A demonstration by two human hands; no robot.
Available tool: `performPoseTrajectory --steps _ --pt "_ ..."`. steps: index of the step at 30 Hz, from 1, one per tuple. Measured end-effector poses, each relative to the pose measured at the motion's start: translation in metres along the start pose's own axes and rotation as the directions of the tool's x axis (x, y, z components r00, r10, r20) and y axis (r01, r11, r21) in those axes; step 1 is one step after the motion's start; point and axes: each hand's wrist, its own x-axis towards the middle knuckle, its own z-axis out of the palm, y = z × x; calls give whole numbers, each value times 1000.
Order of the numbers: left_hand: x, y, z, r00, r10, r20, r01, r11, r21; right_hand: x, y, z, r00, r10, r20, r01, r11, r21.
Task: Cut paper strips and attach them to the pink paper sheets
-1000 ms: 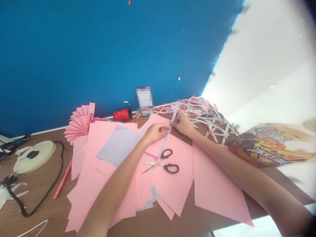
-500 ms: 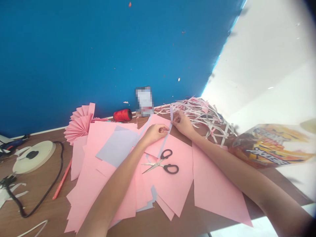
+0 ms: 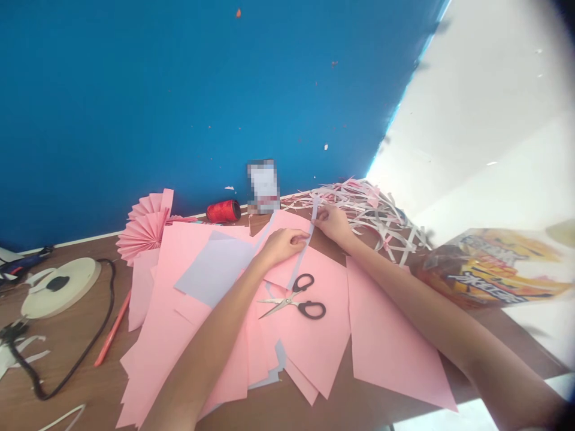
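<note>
A narrow pale lilac paper strip point(image 3: 300, 260) runs slantwise along the right edge of a pink sheet point(image 3: 284, 219). Its top end sticks out past the sheet; whether the two are joined I cannot tell. My right hand point(image 3: 335, 225) pinches the strip near its upper end, thumb and forefinger closed. A little lower, my left hand point(image 3: 284, 245) rests on the sheet, its curled fingers closed on the strip. Just below the hands lie scissors point(image 3: 290, 299) with black handles, blades apart, on pink paper. Left of them is a lilac sheet point(image 3: 211, 266).
Shredded paper strips point(image 3: 381, 218) heap at the back right, beside a printed plastic bag point(image 3: 489, 269). Along the blue wall stand a red thread spool point(image 3: 223, 211) and pleated pink fans point(image 3: 146, 224). A white cable reel point(image 3: 67, 290) and red pen point(image 3: 112, 330) lie left.
My left fingers have closed in on the strip. The strip's upper end leans slightly further right, with my right hand still pinching it.
</note>
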Motion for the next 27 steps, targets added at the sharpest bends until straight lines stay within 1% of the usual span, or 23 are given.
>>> performPoseTrajectory --steps 6,11,15,17,19,22,24,27 --pt "-1 4 0 1000 0 -15 0 999 54 2 1 -1 1000 -13 21 13 1000 -6" --pt "-3 9 7 995 22 -94 -8 989 145 1 3 -2 998 -52 16 52 999 14" --pt "-5 11 12 985 27 -168 19 963 268 -1 2 -2 999 -47 9 46 989 141" --pt "-5 11 13 976 13 -219 52 956 290 -3 0 -1 1000 -24 -2 24 976 218" --pt "-6 12 12 966 14 -260 63 957 283 -5 -4 -1 999 31 12 -33 953 302" --pt "-6 14 9 944 60 -324 34 961 274 -7 -12 -4 993 103 57 -118 893 435" --pt "-5 15 8 923 112 -368 -6 960 278 -9 -19 -9 992 94 89 -126 855 503" --pt "-5 18 7 890 179 -420 -75 965 251 -12 -29 -15 981 -14 192 -99 819 565"
